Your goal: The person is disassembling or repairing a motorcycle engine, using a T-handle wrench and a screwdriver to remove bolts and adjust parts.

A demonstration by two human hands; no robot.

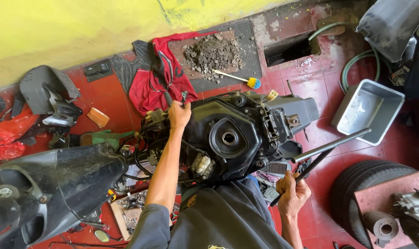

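We stand over the stripped scooter (228, 138), its black body laid bare in the middle of the floor, and our left hand (178, 115) is closed on a bundle of wires (165, 99) at its far side, seemingly to steady or lift them clear of the frame, while our right hand (292, 191) grips the end of a long dark metal bar (329, 150) that angles up and away beside the rear. Around us lies the red tiled floor (320, 133) below a yellow wall (80, 32), with a red cloth (149, 83), a mat heaped with dirt (214, 53), a small brush (239, 79), a grey metal tray (368, 110), a green hose (357, 62) and a tyre (357, 184).
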